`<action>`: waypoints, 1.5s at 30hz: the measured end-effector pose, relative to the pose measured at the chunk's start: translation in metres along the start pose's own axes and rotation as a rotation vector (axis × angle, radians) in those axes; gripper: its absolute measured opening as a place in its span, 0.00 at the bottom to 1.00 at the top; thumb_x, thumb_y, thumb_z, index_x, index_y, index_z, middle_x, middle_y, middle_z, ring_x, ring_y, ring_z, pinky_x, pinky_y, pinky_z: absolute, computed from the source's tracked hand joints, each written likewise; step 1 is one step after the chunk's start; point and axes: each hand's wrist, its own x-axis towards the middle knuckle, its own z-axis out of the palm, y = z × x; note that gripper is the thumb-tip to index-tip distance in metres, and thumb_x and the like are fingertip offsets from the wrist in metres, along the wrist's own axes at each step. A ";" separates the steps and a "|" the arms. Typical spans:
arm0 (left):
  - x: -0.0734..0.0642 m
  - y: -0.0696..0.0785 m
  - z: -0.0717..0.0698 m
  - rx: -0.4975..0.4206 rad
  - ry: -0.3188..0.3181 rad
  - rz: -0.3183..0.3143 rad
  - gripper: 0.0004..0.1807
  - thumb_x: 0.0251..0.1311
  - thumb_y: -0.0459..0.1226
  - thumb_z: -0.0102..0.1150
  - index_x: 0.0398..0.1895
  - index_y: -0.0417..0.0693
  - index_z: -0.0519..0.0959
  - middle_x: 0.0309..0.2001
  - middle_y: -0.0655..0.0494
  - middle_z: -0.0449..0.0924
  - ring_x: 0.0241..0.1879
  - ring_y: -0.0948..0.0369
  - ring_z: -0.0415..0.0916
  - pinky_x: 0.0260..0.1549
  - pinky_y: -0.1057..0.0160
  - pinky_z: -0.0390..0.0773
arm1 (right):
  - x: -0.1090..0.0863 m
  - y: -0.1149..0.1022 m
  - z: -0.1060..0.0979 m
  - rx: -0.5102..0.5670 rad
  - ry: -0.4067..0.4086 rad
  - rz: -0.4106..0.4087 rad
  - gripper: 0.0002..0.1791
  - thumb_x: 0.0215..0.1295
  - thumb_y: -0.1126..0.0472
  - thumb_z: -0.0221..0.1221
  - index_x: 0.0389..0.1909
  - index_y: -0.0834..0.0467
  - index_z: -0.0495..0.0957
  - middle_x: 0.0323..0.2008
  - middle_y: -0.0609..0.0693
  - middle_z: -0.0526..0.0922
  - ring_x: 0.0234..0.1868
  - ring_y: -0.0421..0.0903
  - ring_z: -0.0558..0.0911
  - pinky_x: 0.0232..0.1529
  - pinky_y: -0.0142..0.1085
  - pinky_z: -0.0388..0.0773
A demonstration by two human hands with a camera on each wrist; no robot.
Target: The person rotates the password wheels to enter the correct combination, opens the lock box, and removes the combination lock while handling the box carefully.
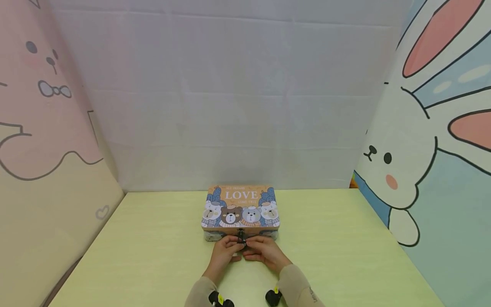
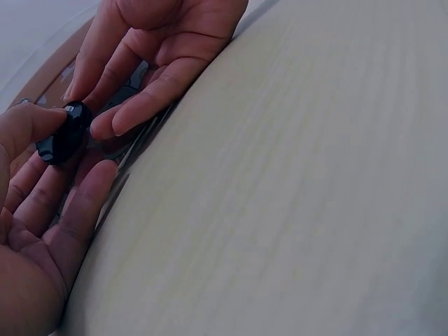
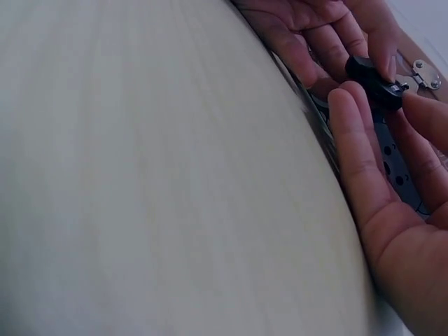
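In the head view, a gift box (image 1: pixel 240 210) printed with bears and "LOVE" sits lower centre on the pale green worktop (image 1: pixel 345 238); the left hand (image 1: pixel 224 253) and right hand (image 1: pixel 264 251) meet at its near face, fingers curled around a small black padlock (image 1: pixel 241 241) at the clasp. In the left wrist view, upper left, the left hand (image 2: pixel 42 203) pinches the padlock (image 2: pixel 64 133) between thumb and fingers; the right hand (image 2: pixel 150 49) touches it with its fingertips. In the right wrist view, upper right, the padlock (image 3: pixel 374 78) sits between both hands' fingertips beside the box's metal hasp (image 3: pixel 422 73); the right hand (image 3: pixel 392 175) lies partly curled.
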 end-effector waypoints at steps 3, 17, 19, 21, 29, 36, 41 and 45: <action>0.001 0.000 0.000 -0.001 0.003 0.000 0.11 0.60 0.28 0.64 0.44 0.31 0.77 0.39 0.51 0.85 0.34 0.64 0.80 0.27 0.62 0.87 | 0.000 -0.001 0.000 -0.010 0.002 0.000 0.11 0.73 0.68 0.53 0.49 0.72 0.77 0.38 0.55 0.83 0.34 0.45 0.85 0.45 0.40 0.87; 0.003 -0.002 -0.001 0.005 0.009 0.000 0.12 0.61 0.28 0.63 0.45 0.29 0.77 0.37 0.52 0.85 0.33 0.64 0.80 0.26 0.62 0.87 | 0.000 -0.001 0.002 -0.036 -0.022 -0.016 0.11 0.72 0.70 0.53 0.47 0.74 0.77 0.35 0.54 0.84 0.35 0.44 0.85 0.45 0.39 0.86; 0.003 -0.003 -0.001 0.005 0.010 0.001 0.12 0.61 0.28 0.63 0.45 0.29 0.77 0.37 0.52 0.85 0.33 0.64 0.80 0.26 0.62 0.87 | 0.000 0.000 0.001 -0.036 -0.021 -0.011 0.11 0.73 0.70 0.53 0.48 0.73 0.77 0.36 0.55 0.84 0.36 0.45 0.85 0.45 0.39 0.86; 0.003 -0.003 -0.001 0.005 0.008 0.004 0.12 0.61 0.28 0.63 0.45 0.29 0.77 0.38 0.51 0.85 0.33 0.64 0.80 0.26 0.62 0.87 | 0.000 0.000 0.001 -0.040 -0.021 -0.012 0.11 0.73 0.70 0.52 0.49 0.74 0.76 0.37 0.55 0.83 0.36 0.45 0.85 0.45 0.40 0.86; -0.002 -0.001 -0.005 -0.047 -0.036 0.024 0.19 0.58 0.24 0.63 0.51 0.23 0.75 0.36 0.53 0.82 0.35 0.62 0.80 0.33 0.59 0.88 | 0.001 0.000 0.000 -0.029 -0.021 -0.019 0.09 0.72 0.72 0.53 0.46 0.73 0.77 0.36 0.54 0.83 0.35 0.45 0.85 0.45 0.39 0.86; -0.003 -0.002 -0.005 -0.045 -0.031 0.024 0.19 0.58 0.23 0.63 0.52 0.22 0.74 0.36 0.52 0.81 0.35 0.61 0.80 0.34 0.58 0.88 | 0.000 0.002 0.000 -0.020 -0.014 -0.017 0.08 0.71 0.72 0.53 0.44 0.72 0.78 0.35 0.55 0.83 0.35 0.45 0.85 0.44 0.38 0.87; -0.002 -0.003 -0.004 -0.029 -0.024 0.027 0.18 0.59 0.24 0.62 0.51 0.22 0.74 0.37 0.51 0.82 0.35 0.61 0.79 0.32 0.57 0.88 | 0.000 0.003 0.000 -0.020 -0.014 -0.009 0.08 0.71 0.71 0.54 0.45 0.72 0.78 0.36 0.55 0.83 0.36 0.45 0.85 0.44 0.39 0.86; -0.004 -0.002 -0.002 -0.016 -0.018 0.031 0.17 0.60 0.25 0.62 0.50 0.23 0.74 0.37 0.51 0.83 0.34 0.63 0.79 0.31 0.60 0.88 | -0.001 0.002 0.000 -0.021 -0.018 -0.003 0.09 0.72 0.71 0.54 0.46 0.73 0.77 0.37 0.56 0.83 0.36 0.46 0.85 0.45 0.39 0.86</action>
